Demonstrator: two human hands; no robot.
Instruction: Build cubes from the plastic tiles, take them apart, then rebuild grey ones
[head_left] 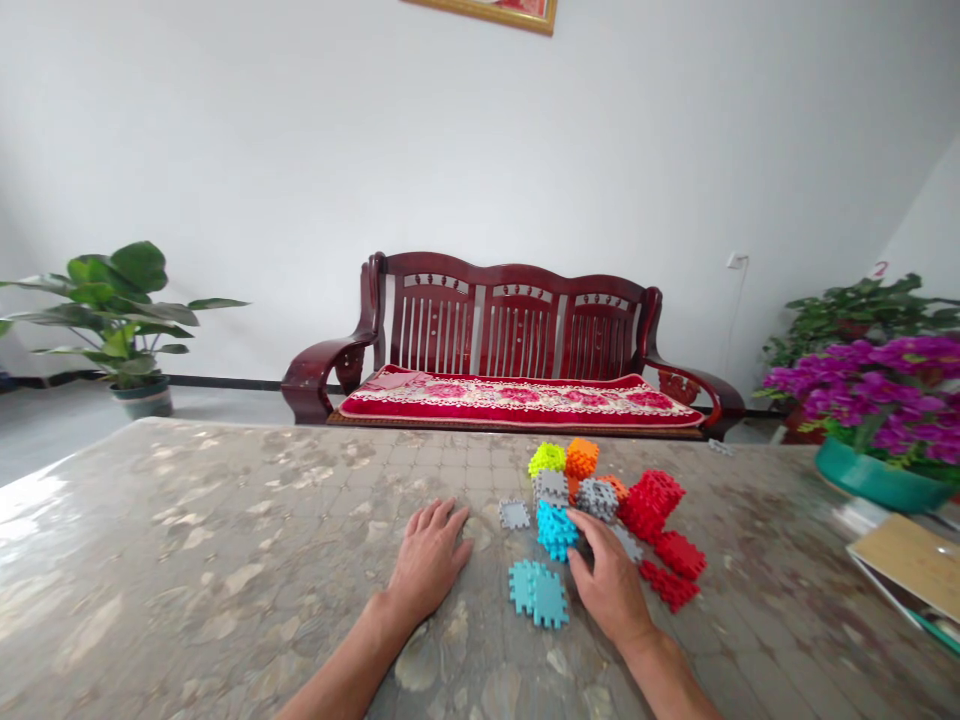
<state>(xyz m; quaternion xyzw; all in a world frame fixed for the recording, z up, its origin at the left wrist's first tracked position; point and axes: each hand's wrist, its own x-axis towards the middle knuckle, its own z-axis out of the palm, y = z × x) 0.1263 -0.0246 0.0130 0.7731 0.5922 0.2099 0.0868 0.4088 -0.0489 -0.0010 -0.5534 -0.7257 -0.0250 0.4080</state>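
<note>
The left hand (427, 562) lies flat. The right hand (611, 578), fingers parted, touches one blue stack (555, 532); one grey tile (514, 514) lies between them.

Bright, soft light, apparently from the left, whitens the glossy, patterned grey-brown tabletop (247, 560) at frame left, while outer edges look stretched.

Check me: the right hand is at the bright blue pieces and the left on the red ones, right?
Not quite: the head view shows the left hand on the table, apart from the red pieces. The right hand is at the bright blue pieces.
</note>
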